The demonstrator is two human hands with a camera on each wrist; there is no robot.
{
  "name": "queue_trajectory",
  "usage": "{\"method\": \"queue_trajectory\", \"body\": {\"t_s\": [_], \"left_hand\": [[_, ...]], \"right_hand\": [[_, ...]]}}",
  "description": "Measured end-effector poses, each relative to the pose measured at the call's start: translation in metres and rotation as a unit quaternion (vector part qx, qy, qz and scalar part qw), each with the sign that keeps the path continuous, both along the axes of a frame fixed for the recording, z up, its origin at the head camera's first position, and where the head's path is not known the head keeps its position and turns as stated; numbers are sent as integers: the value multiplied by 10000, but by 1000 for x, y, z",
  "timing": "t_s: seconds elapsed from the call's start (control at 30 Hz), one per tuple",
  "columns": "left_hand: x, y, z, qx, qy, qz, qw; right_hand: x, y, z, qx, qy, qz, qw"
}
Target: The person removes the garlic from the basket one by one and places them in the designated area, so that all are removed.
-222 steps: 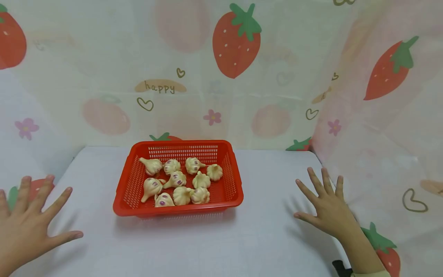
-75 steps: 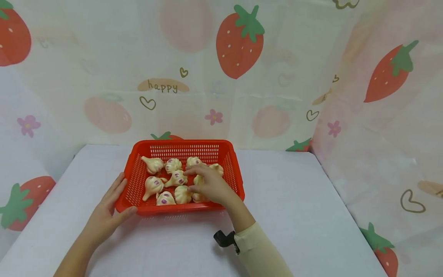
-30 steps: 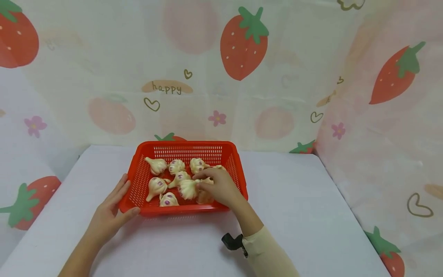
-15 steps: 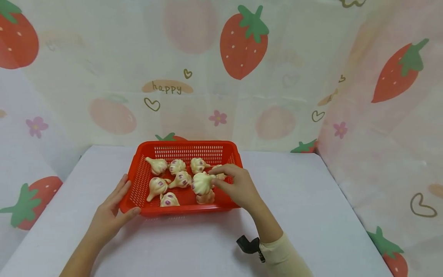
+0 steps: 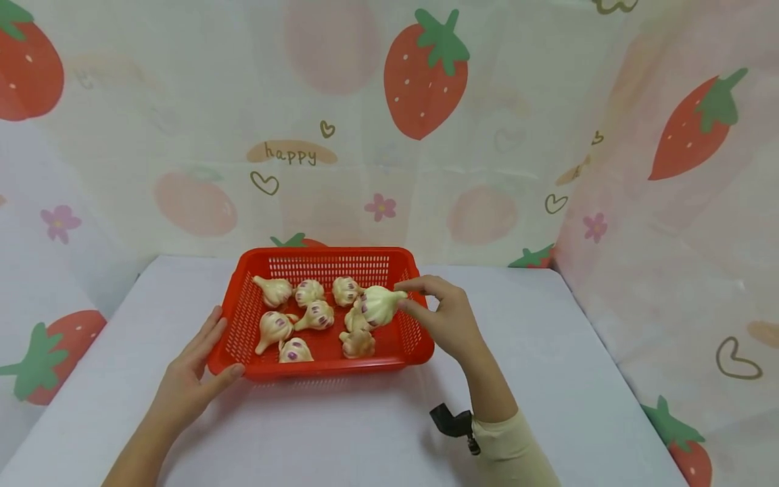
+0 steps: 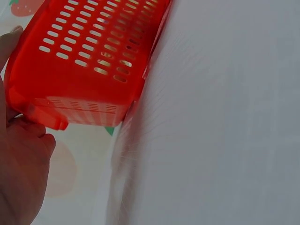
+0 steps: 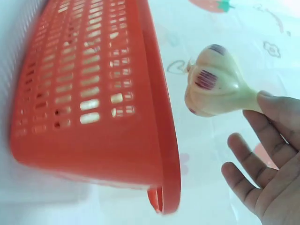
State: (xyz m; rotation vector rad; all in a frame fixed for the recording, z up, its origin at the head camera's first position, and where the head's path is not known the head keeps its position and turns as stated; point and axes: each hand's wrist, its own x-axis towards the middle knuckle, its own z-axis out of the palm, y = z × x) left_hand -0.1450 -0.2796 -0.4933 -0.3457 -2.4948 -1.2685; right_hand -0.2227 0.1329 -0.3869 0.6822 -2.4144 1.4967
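Note:
My right hand (image 5: 447, 318) pinches a garlic bulb (image 5: 379, 306) by its stem between thumb and index finger. It holds the bulb above the right part of a red plastic basket (image 5: 322, 369). The right wrist view shows purple streaks on this bulb (image 7: 215, 86), raised clear of the basket wall (image 7: 93, 154), with the other fingers spread. My left hand (image 5: 189, 382) holds the basket's near left corner, thumb at the front and fingers along the left side. Several garlic bulbs lie inside, among them a streaked one (image 5: 275, 329) and a brownish one (image 5: 357, 343).
The basket stands on a white-covered table (image 5: 517, 379). Behind it hangs a strawberry-print cloth (image 5: 341, 189), with more of the same cloth on the right (image 5: 688, 270). A black wrist camera (image 5: 452, 422) sits at my right sleeve.
One garlic bulb has been picked from the basket's front row, lifted, and carried right by my right hand. Both hands came in from the sides; my left hand has since stayed on the corner.

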Motion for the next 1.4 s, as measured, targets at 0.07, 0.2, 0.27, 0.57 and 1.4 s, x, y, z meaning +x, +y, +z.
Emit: {"method": "queue_trajectory", "body": {"t_s": [0.07,0.2,0.27,0.57,1.4], "left_hand": [[0,0,0,12,27,4,10000],[0,1,1,38,112,48,9999],[1,2,2,93,144,37,9998],[1,5,4,-50,100,96,9999],[0,2,2,-243,-74,214,9994]], "right_hand": [[-2,4,1,-24,75,-20,10000],[-6,10,2,-38,221,-63,9997],[-7,13,3,-46,283,-110,9995],[-18,37,0,-125,581,-570,9966],[-60,79,-59,514,127,-1942,9795]]}}
